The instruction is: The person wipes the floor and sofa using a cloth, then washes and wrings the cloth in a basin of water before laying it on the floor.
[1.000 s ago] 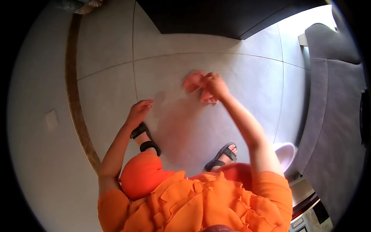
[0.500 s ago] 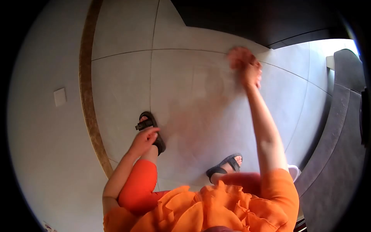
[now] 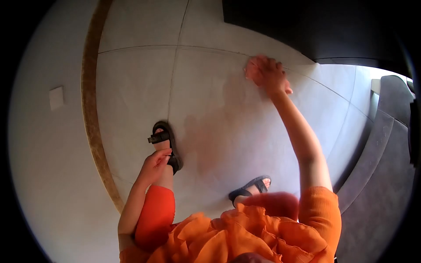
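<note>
My right hand (image 3: pixel 272 79) reaches far forward on an outstretched arm and presses a crumpled pinkish-red cloth (image 3: pixel 253 71) against the tiled floor (image 3: pixel 210 92). The cloth shows beyond my fingers, and its rest is hidden under the palm. My left hand (image 3: pixel 156 163) hangs by my left shin, in front of the sandal (image 3: pixel 174 151). Its fingers are curled and close together, with nothing visible in them.
A dark piece of furniture (image 3: pixel 280 30) stands at the far right. Along the right side is a grey upholstered seat (image 3: pixel 372 162). A brown skirting strip (image 3: pixel 89 96) edges the pale wall on the left, which carries a white switch plate (image 3: pixel 56 98). My other sandal (image 3: pixel 250 188) is on the tiles.
My right hand and the cloth have shifted slightly left across the floor. My left hand's pointing finger has drawn in toward the others. The view has tilted a little.
</note>
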Tool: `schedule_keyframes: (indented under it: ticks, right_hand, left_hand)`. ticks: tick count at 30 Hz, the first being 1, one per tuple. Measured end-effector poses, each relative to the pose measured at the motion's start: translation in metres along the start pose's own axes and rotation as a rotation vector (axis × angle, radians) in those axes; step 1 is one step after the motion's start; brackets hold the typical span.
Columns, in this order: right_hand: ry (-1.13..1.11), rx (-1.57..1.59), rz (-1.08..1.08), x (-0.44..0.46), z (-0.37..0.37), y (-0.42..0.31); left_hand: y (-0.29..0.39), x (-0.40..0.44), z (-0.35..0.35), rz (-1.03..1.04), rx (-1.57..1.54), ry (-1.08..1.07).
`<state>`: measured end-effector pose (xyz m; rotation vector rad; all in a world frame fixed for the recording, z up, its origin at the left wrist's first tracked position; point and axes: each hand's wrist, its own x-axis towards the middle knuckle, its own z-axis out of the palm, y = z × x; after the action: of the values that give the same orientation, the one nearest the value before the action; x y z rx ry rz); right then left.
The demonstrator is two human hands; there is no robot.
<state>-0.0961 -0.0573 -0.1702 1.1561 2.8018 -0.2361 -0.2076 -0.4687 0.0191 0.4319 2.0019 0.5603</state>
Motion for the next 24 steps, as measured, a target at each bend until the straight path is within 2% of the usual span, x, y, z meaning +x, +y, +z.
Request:
schedule_keyframes:
  ticks: [2, 4, 5, 8, 10, 13, 16, 18, 20, 22, 24]
  right_hand:
    - [-0.154, 0.092, -0.009, 0.045, 0.049, -0.022]
    - [-0.237, 0.128, -0.06, 0.057, 0.047, -0.038]
    - [-0.242, 0.118, -0.108, 0.053, 0.014, -0.04]
    - [-0.361, 0.178, -0.225, 0.069, 0.019, -0.002]
    - [-0.319, 0.032, -0.13, 0.04, -0.052, -0.001]
    - [-0.095, -0.151, -0.257, 0.039, -0.028, 0.0]
    - [-0.245, 0.097, -0.15, 0.042, -0.055, -0.039]
    - [-0.379, 0.224, -0.125, 0.039, -0.066, -0.036]
    - [-0.307, 0.212, -0.146, 0.023, -0.055, -0.015]
    - [-0.015, 0.072, -0.188, -0.014, -0.009, 0.025]
    - [0.185, 0.167, -0.267, -0.053, 0.036, 0.081]
  left_hand:
    - [0.008, 0.007, 0.003, 0.012, 0.03, -0.052]
    - [0.026, 0.011, 0.007, 0.036, 0.126, -0.126]
    - [0.031, 0.013, 0.008, 0.074, 0.144, -0.12]
    - [0.04, 0.015, 0.004, 0.133, 0.174, -0.1]
    - [0.034, 0.014, -0.001, 0.104, 0.159, -0.084]
    - [0.038, 0.021, 0.001, 0.058, 0.08, -0.099]
    - [0.052, 0.033, 0.011, 0.122, 0.101, -0.201]
    - [0.07, 0.041, 0.02, 0.191, 0.275, -0.189]
    - [0.08, 0.061, 0.026, 0.256, 0.364, -0.16]
    - [0.085, 0.102, 0.028, 0.317, 0.369, -0.112]
    - [0.103, 0.16, 0.029, 0.414, 0.524, -0.095]
